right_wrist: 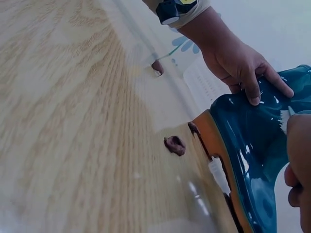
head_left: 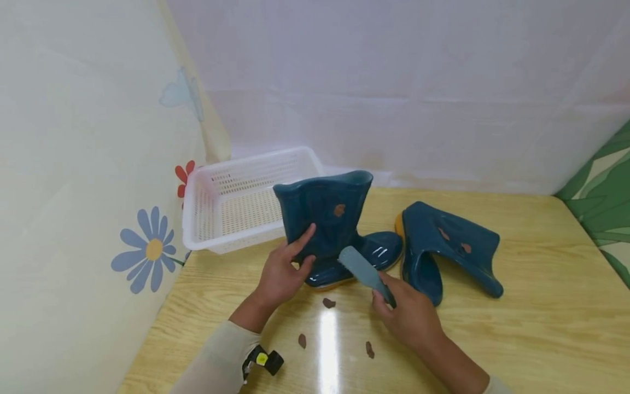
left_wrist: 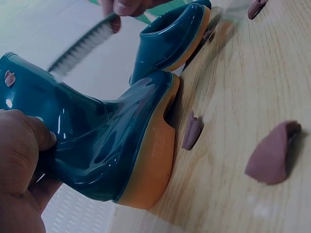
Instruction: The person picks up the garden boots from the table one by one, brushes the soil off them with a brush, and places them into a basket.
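A dark teal rain boot (head_left: 320,219) with an orange sole stands upright on the table, a brown patch stuck on its shaft. My left hand (head_left: 284,271) holds this boot low on the shaft, thumb and a finger showing against it. In my right hand (head_left: 410,312) is a scrub brush (head_left: 361,268) with a grey back, gripped by its handle. Its pale bristles (left_wrist: 85,51) face the boot shaft in the left wrist view. To the right, a second rain boot (head_left: 450,241) lies on its side with two brown patches on it.
A white perforated plastic basket (head_left: 246,235) stands behind the upright boot on the left. Loose brown flakes lie on the wooden table (head_left: 541,328) in front, among them one flake (head_left: 329,302) near the sole. A white sheet (head_left: 394,98) hangs along the back.
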`<state>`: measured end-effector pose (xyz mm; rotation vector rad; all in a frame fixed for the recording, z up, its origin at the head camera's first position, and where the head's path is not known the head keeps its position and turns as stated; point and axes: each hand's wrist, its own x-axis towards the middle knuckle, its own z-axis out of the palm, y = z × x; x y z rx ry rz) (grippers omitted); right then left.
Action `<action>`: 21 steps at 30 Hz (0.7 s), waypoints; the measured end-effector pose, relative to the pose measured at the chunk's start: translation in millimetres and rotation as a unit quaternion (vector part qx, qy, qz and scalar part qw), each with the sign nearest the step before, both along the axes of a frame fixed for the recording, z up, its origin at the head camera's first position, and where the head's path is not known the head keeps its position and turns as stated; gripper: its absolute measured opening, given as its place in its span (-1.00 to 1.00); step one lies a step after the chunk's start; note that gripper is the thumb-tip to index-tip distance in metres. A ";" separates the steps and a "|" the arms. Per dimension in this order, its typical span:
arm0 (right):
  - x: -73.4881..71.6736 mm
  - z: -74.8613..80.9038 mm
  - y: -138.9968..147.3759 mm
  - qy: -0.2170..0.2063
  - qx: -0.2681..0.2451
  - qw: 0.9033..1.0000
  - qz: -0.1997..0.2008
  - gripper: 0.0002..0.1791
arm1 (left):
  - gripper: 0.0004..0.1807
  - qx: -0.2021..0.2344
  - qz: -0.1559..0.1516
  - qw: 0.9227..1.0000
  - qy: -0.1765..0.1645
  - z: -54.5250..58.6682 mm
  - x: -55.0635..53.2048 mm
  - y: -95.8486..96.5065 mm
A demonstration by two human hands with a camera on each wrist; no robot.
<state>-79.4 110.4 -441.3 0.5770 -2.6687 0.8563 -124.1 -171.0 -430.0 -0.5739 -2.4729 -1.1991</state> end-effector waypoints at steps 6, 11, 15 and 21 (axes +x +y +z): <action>-1.0 7.2 0.6 0.019 -0.017 1.000 -0.005 -0.54 | -0.25 0.002 -0.003 1.000 0.001 -1.3 -0.4 0.1; -5.7 11.5 10.1 0.046 -0.052 0.997 -0.039 -0.57 | -0.23 -0.003 -0.005 1.000 -0.009 -1.2 -1.3 0.7; -9.4 11.7 16.7 0.076 -0.073 0.994 -0.038 -0.58 | -0.22 -0.003 0.001 1.000 -0.013 0.0 -0.6 0.6; -11.9 14.3 14.7 0.075 -0.075 0.994 -0.031 -0.57 | -0.23 -0.001 0.004 1.000 -0.013 0.1 0.0 0.3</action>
